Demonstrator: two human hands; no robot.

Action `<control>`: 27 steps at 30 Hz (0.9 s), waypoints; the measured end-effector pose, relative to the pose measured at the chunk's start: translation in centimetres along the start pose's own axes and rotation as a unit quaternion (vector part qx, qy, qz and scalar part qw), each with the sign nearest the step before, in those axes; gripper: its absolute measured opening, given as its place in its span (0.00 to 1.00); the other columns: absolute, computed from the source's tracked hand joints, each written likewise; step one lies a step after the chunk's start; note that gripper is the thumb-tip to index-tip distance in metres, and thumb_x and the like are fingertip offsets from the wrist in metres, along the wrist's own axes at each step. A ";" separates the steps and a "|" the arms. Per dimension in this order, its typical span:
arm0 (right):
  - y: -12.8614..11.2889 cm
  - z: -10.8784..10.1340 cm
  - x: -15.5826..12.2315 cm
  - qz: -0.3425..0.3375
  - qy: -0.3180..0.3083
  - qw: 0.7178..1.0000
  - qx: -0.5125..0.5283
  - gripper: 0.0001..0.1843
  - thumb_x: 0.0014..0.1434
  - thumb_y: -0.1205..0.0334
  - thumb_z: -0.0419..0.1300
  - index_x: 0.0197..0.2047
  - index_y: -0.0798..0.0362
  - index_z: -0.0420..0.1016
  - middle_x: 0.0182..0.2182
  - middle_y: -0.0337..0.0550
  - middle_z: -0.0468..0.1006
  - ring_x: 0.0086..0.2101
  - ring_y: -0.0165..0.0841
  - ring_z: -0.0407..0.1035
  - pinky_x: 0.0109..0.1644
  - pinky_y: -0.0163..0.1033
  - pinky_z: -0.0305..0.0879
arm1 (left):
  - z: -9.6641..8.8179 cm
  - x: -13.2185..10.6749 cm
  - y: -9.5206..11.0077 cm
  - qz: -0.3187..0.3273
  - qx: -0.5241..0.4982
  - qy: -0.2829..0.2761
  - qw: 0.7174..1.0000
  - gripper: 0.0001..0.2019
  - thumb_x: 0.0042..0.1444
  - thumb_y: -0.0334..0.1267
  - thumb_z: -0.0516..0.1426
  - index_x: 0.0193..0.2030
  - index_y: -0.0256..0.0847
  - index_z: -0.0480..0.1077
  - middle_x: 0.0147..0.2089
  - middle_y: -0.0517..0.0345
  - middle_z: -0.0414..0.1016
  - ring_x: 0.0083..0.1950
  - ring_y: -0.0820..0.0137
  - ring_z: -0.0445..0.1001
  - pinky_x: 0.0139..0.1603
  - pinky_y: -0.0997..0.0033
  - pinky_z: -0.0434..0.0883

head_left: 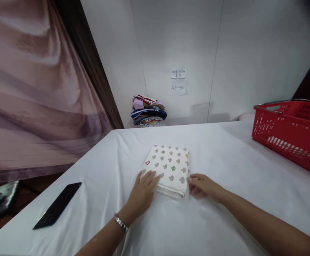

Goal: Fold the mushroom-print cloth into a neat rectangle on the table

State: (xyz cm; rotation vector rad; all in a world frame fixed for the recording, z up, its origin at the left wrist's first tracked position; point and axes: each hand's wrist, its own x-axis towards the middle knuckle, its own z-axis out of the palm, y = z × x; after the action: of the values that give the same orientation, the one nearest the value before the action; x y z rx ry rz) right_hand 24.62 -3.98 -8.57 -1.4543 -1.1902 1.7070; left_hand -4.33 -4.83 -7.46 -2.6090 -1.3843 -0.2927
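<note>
A white folded cloth printed with grey, red, green and yellow mushrooms lies flat on the white-covered table, folded into a thick rectangle. My left hand rests on its near left corner, fingers stretched out over the top layer. At the right edge, close to the near right corner, my right hand has its fingers curled together, with thumb and forefinger at the cloth's side. The tips of that hand are partly hidden against the edge. A silvery bracelet circles my left wrist.
A dark flat phone-like slab lies at the table's left. To the right stands a red plastic basket with a handle. Behind the far edge rises a stack of folded fabrics, against a wall with paper notes. A pink curtain hangs left.
</note>
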 end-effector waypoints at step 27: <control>-2.9 -10.3 8.5 -0.047 0.346 0.937 0.020 0.27 0.46 0.63 0.63 0.51 0.55 0.64 0.32 0.45 0.75 0.27 0.32 0.71 0.26 0.36 0.72 | 4.1 8.1 3.8 -0.018 -0.157 0.035 0.987 0.28 0.48 0.21 0.50 0.54 0.50 0.64 0.60 0.60 0.63 0.64 0.63 0.55 0.63 0.46 0.46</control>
State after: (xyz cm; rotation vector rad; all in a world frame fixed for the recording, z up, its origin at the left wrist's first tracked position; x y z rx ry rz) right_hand 32.34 7.21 -9.72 -1.7307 -0.8066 0.9962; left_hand 3.64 0.53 -9.60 -2.7876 -1.4658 -0.6494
